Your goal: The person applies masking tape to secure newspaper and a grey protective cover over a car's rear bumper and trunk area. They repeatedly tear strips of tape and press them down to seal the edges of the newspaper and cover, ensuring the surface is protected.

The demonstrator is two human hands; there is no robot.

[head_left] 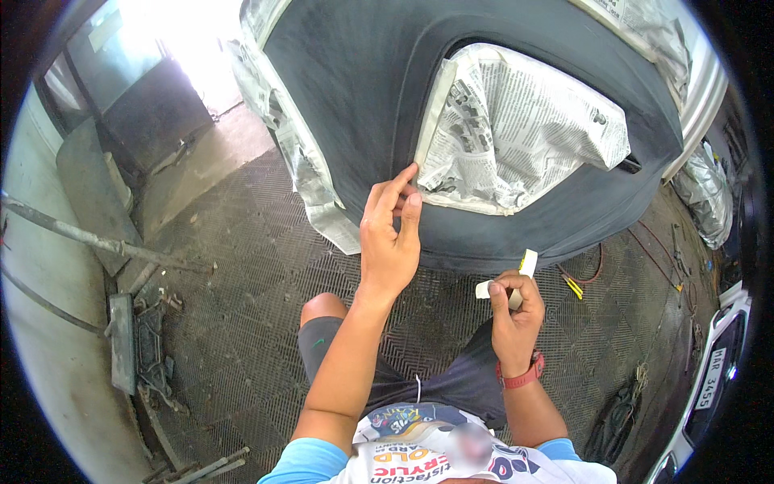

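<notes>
In front of me is a dark grey car body panel (347, 89) with a matte surface. A sheet of newspaper (532, 129) covers an opening in it, held along its left edge by a strip of pale masking tape (436, 113). My left hand (391, 234) is at the lower left corner of that sheet, its index fingertip against the tape and its fingers stretched out, holding nothing. Lower and to the right, my right hand (516, 310) is closed on masking tape (528, 262), with pale pieces showing above and left of the fingers. Whether it is a whole roll is partly hidden.
More taped newspaper (294, 153) hangs along the panel's left edge. Yellow-handled pliers (573, 287) and a reddish hose (597, 262) lie on the patterned floor (266, 323). Metal pipes (97, 234) and scrap parts (149, 339) stand at left. A white car (717, 371) is at right.
</notes>
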